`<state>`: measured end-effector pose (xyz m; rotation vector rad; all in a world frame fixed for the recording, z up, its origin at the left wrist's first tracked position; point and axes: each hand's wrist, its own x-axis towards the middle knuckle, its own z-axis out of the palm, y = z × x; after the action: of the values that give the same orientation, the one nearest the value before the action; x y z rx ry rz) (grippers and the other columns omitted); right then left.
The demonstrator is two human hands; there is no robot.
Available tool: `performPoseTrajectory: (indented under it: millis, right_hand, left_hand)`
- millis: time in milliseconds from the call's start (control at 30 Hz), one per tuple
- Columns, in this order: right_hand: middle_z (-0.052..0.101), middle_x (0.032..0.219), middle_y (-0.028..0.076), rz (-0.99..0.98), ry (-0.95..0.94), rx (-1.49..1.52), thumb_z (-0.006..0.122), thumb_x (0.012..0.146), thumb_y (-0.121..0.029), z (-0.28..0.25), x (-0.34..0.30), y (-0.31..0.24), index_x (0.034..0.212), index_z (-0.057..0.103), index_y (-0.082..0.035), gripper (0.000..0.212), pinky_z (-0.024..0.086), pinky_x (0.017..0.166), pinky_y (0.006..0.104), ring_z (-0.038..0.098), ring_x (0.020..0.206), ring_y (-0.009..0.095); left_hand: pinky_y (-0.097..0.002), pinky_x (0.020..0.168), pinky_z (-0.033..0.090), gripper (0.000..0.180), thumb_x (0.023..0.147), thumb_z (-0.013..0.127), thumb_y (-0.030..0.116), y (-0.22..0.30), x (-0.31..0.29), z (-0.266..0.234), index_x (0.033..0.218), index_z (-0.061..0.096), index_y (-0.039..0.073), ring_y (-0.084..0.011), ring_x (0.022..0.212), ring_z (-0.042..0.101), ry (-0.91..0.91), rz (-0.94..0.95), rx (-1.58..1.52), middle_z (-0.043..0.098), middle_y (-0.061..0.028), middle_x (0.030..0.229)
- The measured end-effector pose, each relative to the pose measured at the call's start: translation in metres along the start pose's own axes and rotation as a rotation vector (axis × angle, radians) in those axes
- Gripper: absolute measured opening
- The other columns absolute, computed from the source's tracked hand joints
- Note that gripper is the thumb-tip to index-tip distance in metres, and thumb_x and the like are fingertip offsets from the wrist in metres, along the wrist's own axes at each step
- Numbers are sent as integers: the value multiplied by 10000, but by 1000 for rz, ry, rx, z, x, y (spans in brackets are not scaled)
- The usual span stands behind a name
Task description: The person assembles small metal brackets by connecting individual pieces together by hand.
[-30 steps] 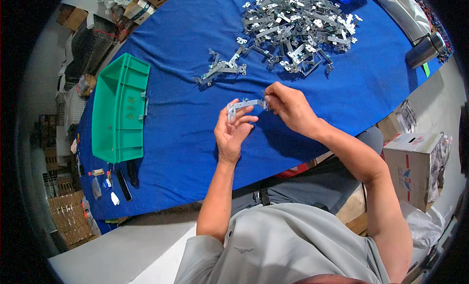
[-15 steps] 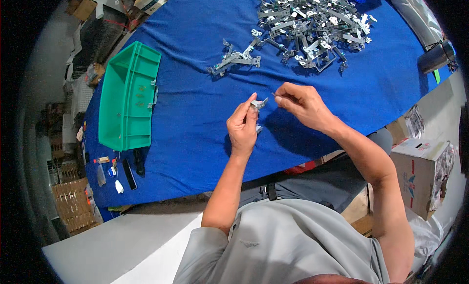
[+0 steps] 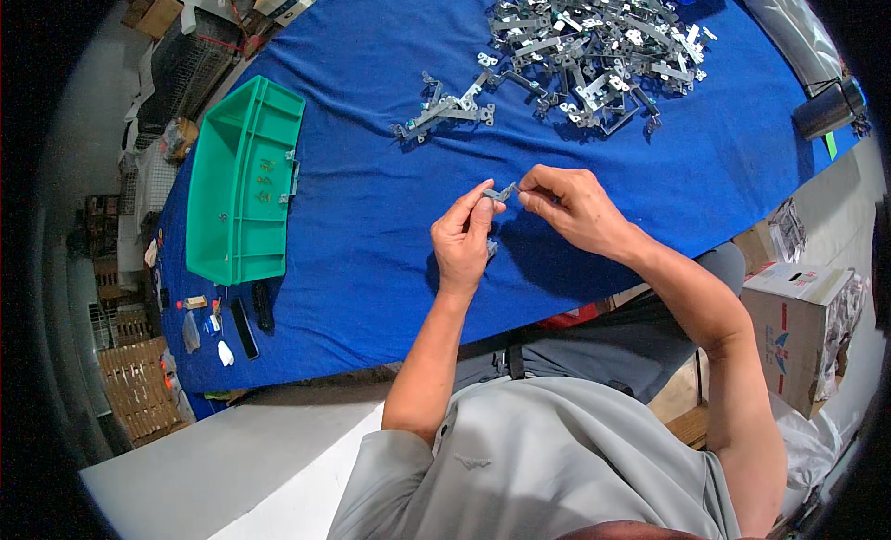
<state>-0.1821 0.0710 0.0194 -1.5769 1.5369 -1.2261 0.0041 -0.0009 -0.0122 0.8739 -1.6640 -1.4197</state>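
Note:
Between the thumb and fingers of my left hand [image 3: 461, 238] is a small metal bracket [image 3: 499, 194], one end sticking out to the right. My right hand [image 3: 574, 206] is closed in a pinch at that end; whatever lies between its fingertips is too small to make out. Both hands are raised over the blue cloth [image 3: 371, 215] on the table. Beyond them a few metal brackets [image 3: 450, 111] lie in a loose cluster, and a large heap of similar brackets [image 3: 599, 57] spreads at the far right.
A green plastic bin [image 3: 209, 206] stands at the left, with small brass-coloured parts [image 3: 265, 180] inside. Near it lie a phone [image 3: 244, 328] and small bottles. A dark cylinder [image 3: 829, 108] sits at the right edge. A cardboard box [image 3: 796, 326] stands beside the table.
My right hand has moved slightly left, and its fingertips now meet the bracket's end. The bracket has turned a little in my left hand.

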Motion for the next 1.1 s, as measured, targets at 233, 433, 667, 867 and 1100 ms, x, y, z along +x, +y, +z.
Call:
performPoseTrajectory:
  millis: [233,433,667,867,1100]
  right_hand:
    - [621,726,153,17,-4,-21,622,930,-131,1,0,7,957,616,16,150,489,616,379,614,638,249]
    - [615,943,21,271,-94,572,573,985,-125,1,5,14,1092,612,-14,159,535,669,266,576,746,89]
    - [602,834,-12,293,-133,400,588,997,-200,-3,5,13,1057,619,-30,183,473,586,217,539,701,51]
    - [606,785,-21,314,23,353,577,995,-184,-10,8,7,960,623,-35,159,427,537,212,513,642,43]
    - [654,754,55,289,-167,264,602,953,-145,-2,5,4,980,645,11,165,476,578,301,581,630,122]
  left_hand:
    - [-199,635,439,236,946,667,113,3,3,0,1158,707,17,-68,726,543,-2,219,150,662,-42,922]
    - [-223,671,459,189,902,705,73,10,3,2,1073,724,-4,-98,756,582,-1,219,199,664,-57,915]
    - [-232,728,477,168,898,694,61,13,1,3,1046,729,-10,-119,826,618,-86,181,173,686,-73,941]
    - [-225,666,461,161,910,681,54,8,0,0,1047,727,-15,-96,754,580,75,238,205,669,-60,920]
    - [-204,559,401,177,938,664,91,0,3,-2,1067,718,-18,-54,646,505,78,221,170,615,-21,851]
